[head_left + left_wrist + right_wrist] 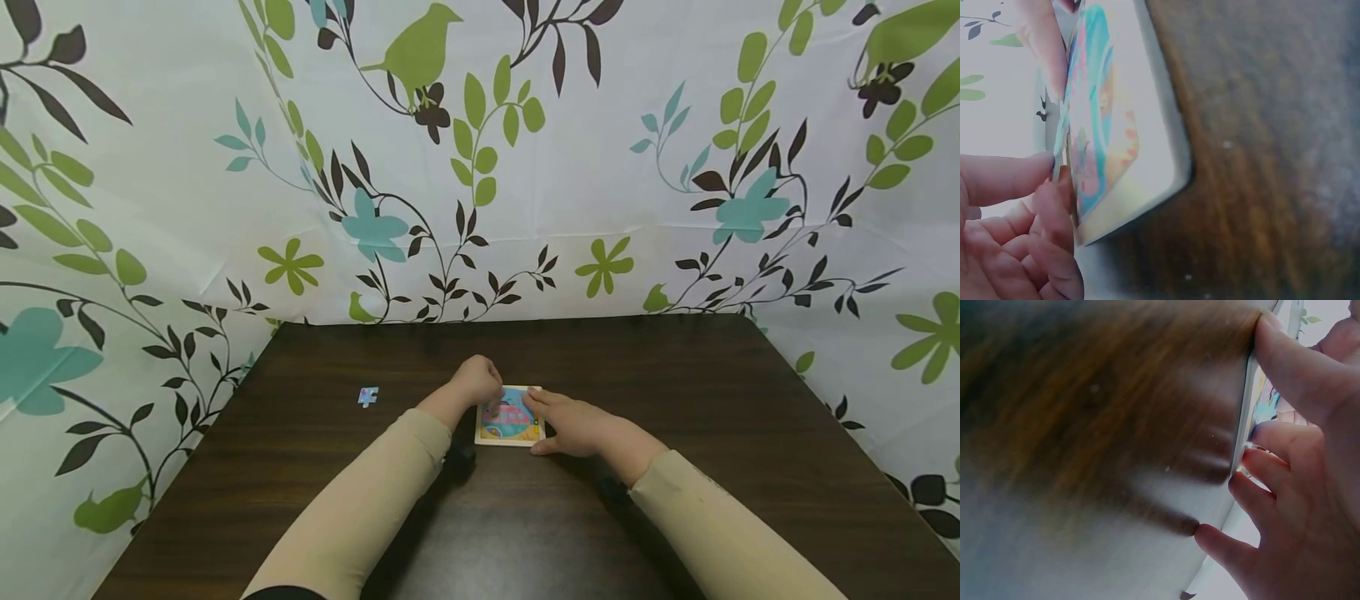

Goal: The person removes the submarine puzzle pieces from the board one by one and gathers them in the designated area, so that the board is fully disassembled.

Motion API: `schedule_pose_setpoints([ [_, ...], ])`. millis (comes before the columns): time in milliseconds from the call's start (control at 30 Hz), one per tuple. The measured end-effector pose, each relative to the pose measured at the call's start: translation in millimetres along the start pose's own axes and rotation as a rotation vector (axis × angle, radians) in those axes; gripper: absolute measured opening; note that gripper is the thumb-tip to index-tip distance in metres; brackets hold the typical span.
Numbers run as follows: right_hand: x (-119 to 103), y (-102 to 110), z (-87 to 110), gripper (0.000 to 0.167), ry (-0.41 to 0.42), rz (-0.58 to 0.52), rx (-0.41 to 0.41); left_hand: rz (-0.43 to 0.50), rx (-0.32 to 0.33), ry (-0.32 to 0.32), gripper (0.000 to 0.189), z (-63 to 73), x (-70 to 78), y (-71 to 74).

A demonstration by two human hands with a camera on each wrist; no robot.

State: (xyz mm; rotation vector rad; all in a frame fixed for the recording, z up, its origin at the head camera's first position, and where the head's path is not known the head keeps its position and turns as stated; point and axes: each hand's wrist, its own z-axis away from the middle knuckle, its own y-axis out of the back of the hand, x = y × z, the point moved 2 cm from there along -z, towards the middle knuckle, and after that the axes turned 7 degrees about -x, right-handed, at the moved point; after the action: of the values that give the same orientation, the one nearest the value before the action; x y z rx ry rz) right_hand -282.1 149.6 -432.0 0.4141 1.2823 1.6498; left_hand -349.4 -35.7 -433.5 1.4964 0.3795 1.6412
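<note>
A small square jigsaw puzzle (511,422) in a pale wooden frame lies on the table; its picture has a pink and teal shape on blue. Over its upper left corner, my left hand (477,381) pinches a thin puzzle piece (1059,134) between thumb and finger, tilted on edge close over the board. My right hand (576,423) lies along the frame's right side, fingers spread, with the index fingertip near the top corner and the thumb by the bottom one. Its other fingertips (1207,534) reach the tabletop and frame edge in the right wrist view.
A loose jigsaw piece (367,397), blue and purple, lies on the dark wooden table (675,375) left of the puzzle. Behind the table's far edge hangs a white curtain (540,208) printed with leaves, birds and flowers.
</note>
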Motion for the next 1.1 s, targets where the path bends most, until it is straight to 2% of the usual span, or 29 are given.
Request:
schedule_pose_setpoints([
  [133,0,-1,-0.8,0.088,-0.004,0.002,-0.001,0.050,0.008,0.000,0.006,-0.4,-2.7,-1.8],
  [367,-1,-2,-1.4,0.088,-0.002,-0.024,0.004,0.084,-0.009,0.020,0.005,-1.5,-6.7,-4.7],
  [567,-1,-2,-0.9,0.088,-0.003,-0.020,0.009,0.104,-0.004,0.036,0.007,-0.7,-3.7,-4.0],
  [800,-1,-2,0.4,0.088,-0.004,-0.033,0.006,0.083,-0.034,0.016,0.007,-1.4,1.5,-3.7],
  [933,0,-2,0.8,0.088,0.000,-0.034,0.010,0.117,-0.041,0.034,0.009,-2.4,2.6,-4.8],
  [1100,2,-2,0.3,0.088,0.002,-0.027,0.014,0.103,-0.004,0.026,0.006,-1.7,5.0,-4.7],
])
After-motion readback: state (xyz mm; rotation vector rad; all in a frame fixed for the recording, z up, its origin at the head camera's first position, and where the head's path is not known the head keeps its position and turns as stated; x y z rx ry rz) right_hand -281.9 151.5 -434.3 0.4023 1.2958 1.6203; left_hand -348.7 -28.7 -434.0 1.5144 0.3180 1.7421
